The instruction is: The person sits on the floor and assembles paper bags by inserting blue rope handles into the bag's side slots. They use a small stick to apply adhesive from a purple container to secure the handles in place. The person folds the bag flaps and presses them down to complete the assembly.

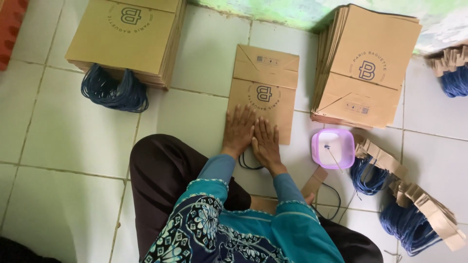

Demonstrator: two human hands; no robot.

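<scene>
A flat brown paper bag [263, 80] lies on the white tiled floor in front of me, its folded bottom pointing away. My left hand [238, 129] and my right hand [265, 141] rest palm down, side by side, on the near end of the bag, fingers spread flat. A dark blue cord handle [246, 163] loops out from under my wrists. Neither hand grips anything.
A stack of finished bags [124, 36] with blue handles [114, 92] sits at the far left. Another pile of flat bags [365, 68] lies to the right. A small purple tub of white glue [333, 148] stands near my right hand, beside card strips with blue cords [414, 204].
</scene>
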